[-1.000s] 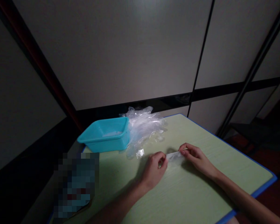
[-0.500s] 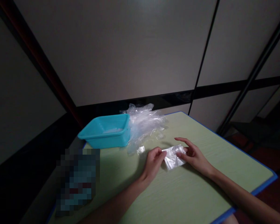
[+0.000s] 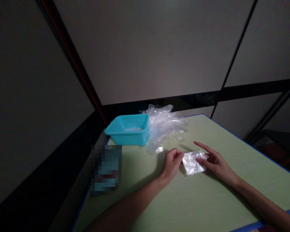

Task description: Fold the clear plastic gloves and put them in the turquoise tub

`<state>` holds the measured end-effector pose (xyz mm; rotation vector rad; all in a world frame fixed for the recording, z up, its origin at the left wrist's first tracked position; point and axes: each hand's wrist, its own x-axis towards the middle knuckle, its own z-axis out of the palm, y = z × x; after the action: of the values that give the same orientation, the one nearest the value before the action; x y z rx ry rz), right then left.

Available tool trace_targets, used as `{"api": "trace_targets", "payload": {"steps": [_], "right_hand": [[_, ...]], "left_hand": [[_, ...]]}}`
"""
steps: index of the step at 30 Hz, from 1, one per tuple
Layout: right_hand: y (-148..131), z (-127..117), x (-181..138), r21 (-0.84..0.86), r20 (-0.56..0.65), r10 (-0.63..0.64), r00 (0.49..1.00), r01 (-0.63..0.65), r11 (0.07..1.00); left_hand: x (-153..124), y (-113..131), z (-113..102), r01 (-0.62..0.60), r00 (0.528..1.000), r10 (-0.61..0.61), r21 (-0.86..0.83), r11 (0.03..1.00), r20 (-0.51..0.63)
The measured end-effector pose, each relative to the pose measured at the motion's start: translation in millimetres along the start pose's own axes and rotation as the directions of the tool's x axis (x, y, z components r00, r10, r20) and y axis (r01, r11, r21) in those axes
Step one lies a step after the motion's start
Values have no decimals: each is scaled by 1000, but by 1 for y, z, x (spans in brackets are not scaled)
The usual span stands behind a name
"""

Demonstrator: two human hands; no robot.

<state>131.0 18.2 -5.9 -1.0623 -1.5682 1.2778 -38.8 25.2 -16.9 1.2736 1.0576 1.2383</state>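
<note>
Between my two hands, just above the table, is a folded clear plastic glove (image 3: 191, 164), pressed into a small shiny rectangle. My left hand (image 3: 172, 163) pinches its left edge between thumb and fingers. On the right side, my right hand (image 3: 214, 162) grips it with the thumb on top and fingers behind, the index finger stretched out away from it. Beyond my hands lies a loose pile of clear plastic gloves (image 3: 165, 124) with finger-shaped ends. A turquoise plastic basin (image 3: 129, 138) stands left of the pile, touching it, with some whitish clear material inside.
The pale green table (image 3: 145, 206) has a blue edge. A pixelated, blurred-out packet (image 3: 107, 170) lies at its left side. A light-coloured cabinet with dark trim (image 3: 159, 58) rises behind the table.
My view has shifted left, so everything sits farther right in the picture. The folded glove looks flatter and squarer now, still held by both hands.
</note>
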Motion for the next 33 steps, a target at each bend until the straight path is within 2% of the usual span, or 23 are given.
{"api": "trace_targets", "payload": {"steps": [6,11,16,22,27,30,31,33], "right_hand": [[-1,-1,-2,-47,-35,6,999,-7,999],[0,-5,-3,-93,-57,-47,997,42,995],[-3,-6,-2,-171,3,-35,999,35,985],[-1,-7,3,-175,-3,-2,1000,2,985],[-13,-8,24,-184,99,18,995,1,983],[-32,-4,49,-194,205,-26,978,67,979],[-39,-2,59,-196,232,-45,972,92,976],[-54,2,80,-195,276,-88,957,146,970]], "left_hand": [[-1,1,2,21,1000,-21,-20,1000,-23],[-3,0,1,37,999,-38,-27,999,-35],[-4,-1,1,43,998,-43,-17,999,-41],[-9,0,0,41,998,-39,31,999,-57],[-9,2,-10,55,991,-43,85,995,-127],[-8,15,-25,33,984,4,206,978,-177],[-8,22,-31,2,986,52,315,949,-161],[-10,40,-44,-105,987,152,499,860,-54]]}}
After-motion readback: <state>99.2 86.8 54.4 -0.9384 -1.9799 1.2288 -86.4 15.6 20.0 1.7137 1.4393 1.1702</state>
